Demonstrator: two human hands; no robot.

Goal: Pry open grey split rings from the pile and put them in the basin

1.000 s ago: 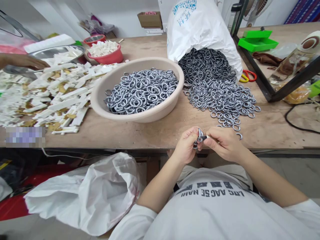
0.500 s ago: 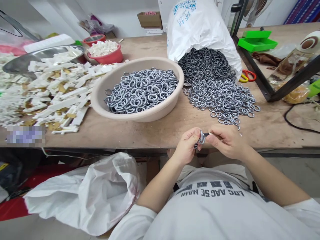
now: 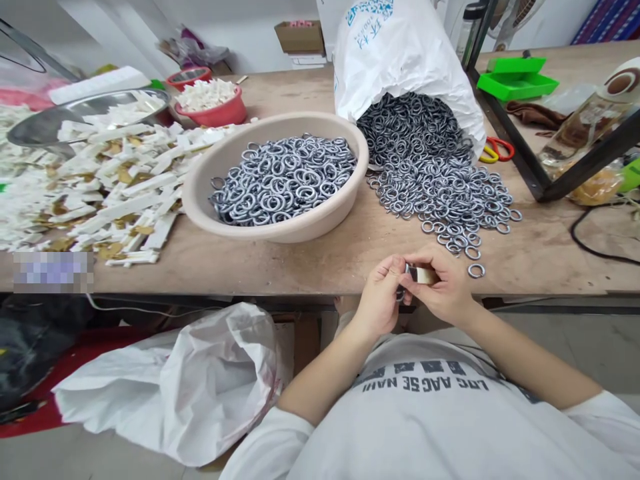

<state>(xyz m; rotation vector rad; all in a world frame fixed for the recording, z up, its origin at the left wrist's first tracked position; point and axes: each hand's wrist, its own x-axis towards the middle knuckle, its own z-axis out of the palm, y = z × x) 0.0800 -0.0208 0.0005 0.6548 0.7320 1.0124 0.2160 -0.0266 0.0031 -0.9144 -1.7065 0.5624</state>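
Note:
My left hand (image 3: 384,297) is closed on grey metal-looking rings (image 3: 401,292) just past the table's front edge. My right hand (image 3: 443,283) pinches a small pale piece with a dark end (image 3: 423,275), which meets the rings between my fingertips. Its exact shape is partly hidden by my fingers. Ahead, a loose heap of grey rings (image 3: 450,193) spills from a white sack (image 3: 400,53). One single ring (image 3: 476,271) lies apart, close to my right hand. A beige basin (image 3: 275,233) full of similar rings stands left of the heap.
White and tan strips (image 3: 125,193) are piled at the left, beside a metal bowl (image 3: 35,127) and a red bowl (image 3: 220,115). A black metal frame (image 3: 543,190), scissors (image 3: 503,148) and a green tray (image 3: 517,87) are at the right. Below hangs a white bag (image 3: 190,387).
My right hand has moved slightly left, closer against my left hand. More of the pale piece now shows in its fingers. The single ring near my right hand has come into view.

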